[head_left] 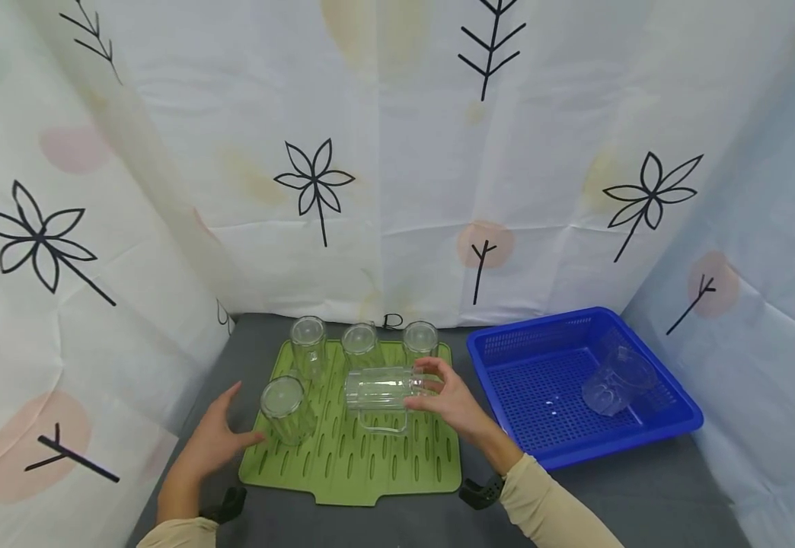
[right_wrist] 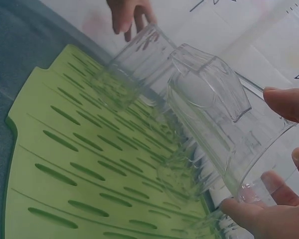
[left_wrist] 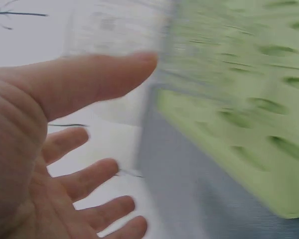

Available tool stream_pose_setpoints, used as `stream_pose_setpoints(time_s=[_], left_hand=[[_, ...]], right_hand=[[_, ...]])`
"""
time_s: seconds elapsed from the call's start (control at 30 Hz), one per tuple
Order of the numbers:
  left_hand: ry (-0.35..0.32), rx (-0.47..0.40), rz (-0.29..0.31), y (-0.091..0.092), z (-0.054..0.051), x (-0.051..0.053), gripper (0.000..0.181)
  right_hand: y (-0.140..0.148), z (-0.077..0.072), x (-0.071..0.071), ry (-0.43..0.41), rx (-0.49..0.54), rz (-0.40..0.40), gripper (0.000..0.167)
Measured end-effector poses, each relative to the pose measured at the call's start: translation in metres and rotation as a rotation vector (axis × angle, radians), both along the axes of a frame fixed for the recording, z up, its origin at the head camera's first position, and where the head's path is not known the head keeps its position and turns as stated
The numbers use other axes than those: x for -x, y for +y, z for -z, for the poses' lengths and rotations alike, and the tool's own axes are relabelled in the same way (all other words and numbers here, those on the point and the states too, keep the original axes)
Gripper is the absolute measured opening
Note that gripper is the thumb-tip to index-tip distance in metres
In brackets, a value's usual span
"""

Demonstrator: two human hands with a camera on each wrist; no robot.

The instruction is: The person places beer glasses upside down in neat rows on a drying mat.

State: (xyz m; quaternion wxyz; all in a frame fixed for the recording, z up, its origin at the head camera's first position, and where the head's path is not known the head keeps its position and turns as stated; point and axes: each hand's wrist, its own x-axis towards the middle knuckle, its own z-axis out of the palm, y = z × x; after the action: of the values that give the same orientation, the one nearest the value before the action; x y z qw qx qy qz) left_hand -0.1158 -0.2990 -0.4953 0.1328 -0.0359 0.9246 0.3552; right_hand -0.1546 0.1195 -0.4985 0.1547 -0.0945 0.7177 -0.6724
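My right hand (head_left: 448, 407) grips a clear glass mug (head_left: 380, 388) near its rim, with the fingers around the open end. The mug lies sideways in the air above a green drying mat (head_left: 346, 476), its handle towards me; the right wrist view shows its wall and handle (right_wrist: 209, 74) closely. To the left, my left hand (head_left: 212, 441) has its thumb and fingers spread and holds nothing. Its thumb reaches close to an upside-down glass (head_left: 288, 411) at the mat's left side; whether they touch, I cannot tell. The left wrist view shows that hand (left_wrist: 45, 129) blurred beside the mat.
Upside-down along the mat's far edge stand a left glass (head_left: 309, 346), a middle glass (head_left: 362, 344) and a right glass (head_left: 420, 339). A blue plastic basket (head_left: 528, 454) on the right contains a tipped clear glass (head_left: 617, 380). Printed white curtains (head_left: 411, 183) enclose the grey table (head_left: 507, 517).
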Motion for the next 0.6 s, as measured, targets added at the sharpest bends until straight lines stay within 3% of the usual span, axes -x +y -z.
stream_pose_setpoints(time_s=[0.2, 0.33, 0.47, 0.6], left_hand=[[0.161, -0.047, 0.009, 0.004, -0.044, -0.004, 0.113], [0.245, -0.079, 0.016, 0.016, -0.064, -0.004, 0.112], [0.352, -0.197, 0.002, 0.039, -0.071, -0.006, 0.103], [0.514, -0.338, -0.019, 0.064, -0.067, -0.003, 0.094]], right_hand=[[-0.004, -0.001, 0.000, -0.011, 0.053, 0.004, 0.073], [-0.006, -0.001, -0.001, -0.018, 0.090, -0.002, 0.071], [-0.009, -0.001, -0.001, -0.032, 0.102, -0.019, 0.074], [-0.010, 0.000, -0.002, -0.031, 0.101, -0.036, 0.076]])
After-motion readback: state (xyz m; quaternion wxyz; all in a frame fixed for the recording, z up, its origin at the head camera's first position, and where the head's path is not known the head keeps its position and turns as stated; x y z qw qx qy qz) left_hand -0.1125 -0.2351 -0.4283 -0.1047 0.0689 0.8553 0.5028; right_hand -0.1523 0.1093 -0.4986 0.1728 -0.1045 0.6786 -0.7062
